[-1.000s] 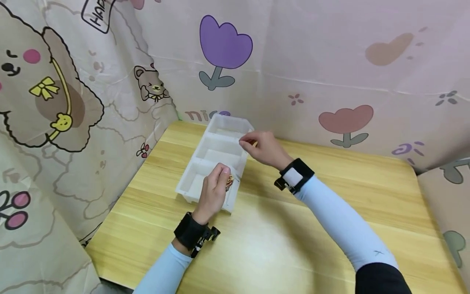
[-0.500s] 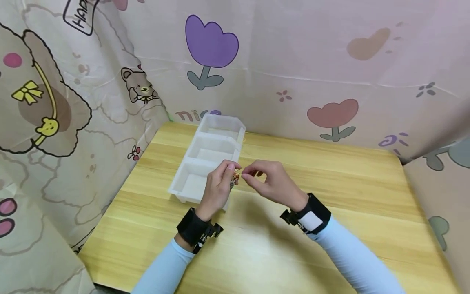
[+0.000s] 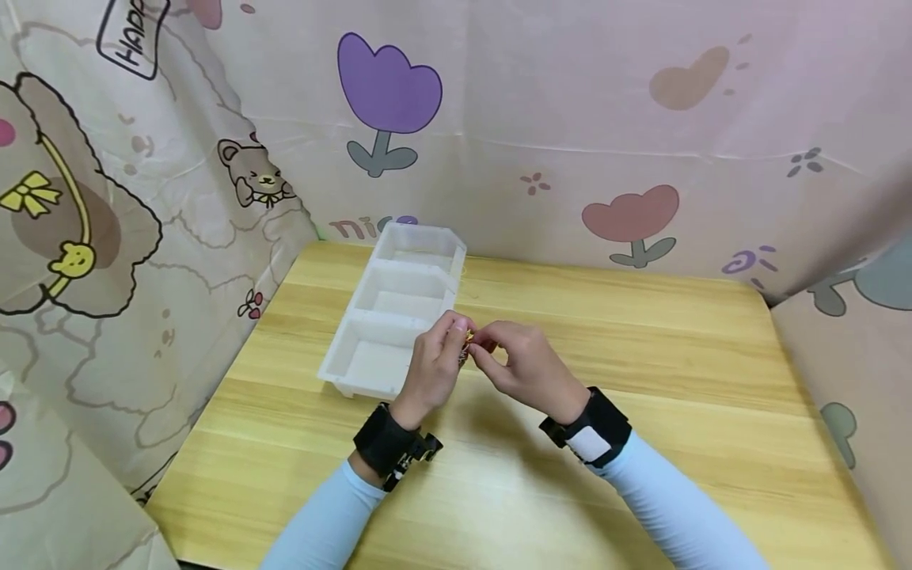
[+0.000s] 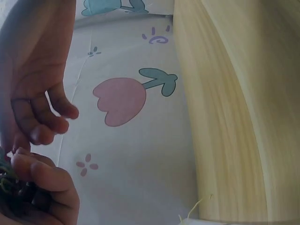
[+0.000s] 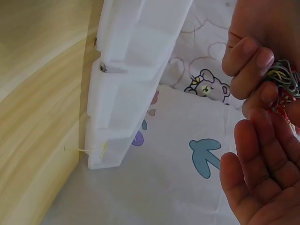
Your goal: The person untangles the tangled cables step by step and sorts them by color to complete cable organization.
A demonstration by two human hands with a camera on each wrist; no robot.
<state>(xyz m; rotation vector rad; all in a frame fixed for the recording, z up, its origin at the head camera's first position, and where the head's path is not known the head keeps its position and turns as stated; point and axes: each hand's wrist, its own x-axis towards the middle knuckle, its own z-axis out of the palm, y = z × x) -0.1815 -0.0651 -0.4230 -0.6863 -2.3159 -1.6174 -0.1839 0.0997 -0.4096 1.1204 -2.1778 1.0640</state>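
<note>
- My left hand (image 3: pixel 431 362) is curled round a bundle of thin coloured strands (image 5: pixel 283 78), thumb on top, red, yellow and greenish loops poking out on the side facing my other hand.
- My right hand (image 3: pixel 529 369) brings thumb and forefinger together right at those loops; whether a strand is caught between the tips I cannot tell, they are too small and shadowed. The other three fingers curve loosely, out of the way, as they should be.
- The step seems to be teasing one strand free. I'd take a loop by its outermost bend, check that a single colour sits in the pinch, then draw it away slowly.
- My left grip wants to be firm on the clump but slack near the thumb, so one strand can slide while its neighbours stay. If others hook along, better to roll the bundle than tug.
- Beyond my left hand stands the white three-compartment tray (image 3: pixel 369 362); from above, the hand overlaps its near right corner, handy for a short carry.
- At the tray's far end a yellow strand (image 5: pixel 80 150) sticks out over the wooden tabletop (image 3: pixel 663 356). I'd lower strands well inside the walls, so none trails like that.
</note>
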